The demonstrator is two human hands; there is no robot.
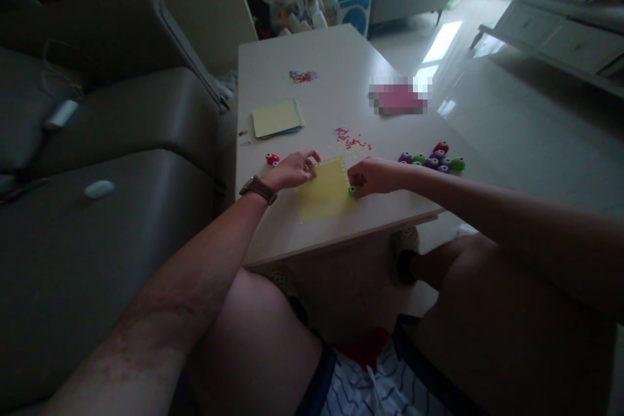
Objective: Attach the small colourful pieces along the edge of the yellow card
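Observation:
A yellow sheet of paper point(327, 194) lies near the front edge of the white table, with a row of small punched shapes along its top and right edges. At its upper left corner, my left hand point(298, 168) has curved fingers and thumb on the paper. My right hand point(370, 175) is closed around a green craft punch point(353, 190) at the paper's right edge. The fingers partly cover this punch. Just left of my left hand sits a red punch point(272, 159). Right of my right forearm stand several purple, green and red punches point(433, 159).
Beyond the sheet are scattered red and pale paper bits point(353, 141). A stack of coloured paper point(277, 119) lies at the left, with a pile of small colourful bits point(302, 77) farther back. A pink item point(400, 99), pixelated, is at the right edge. A grey sofa point(160, 195) borders the left.

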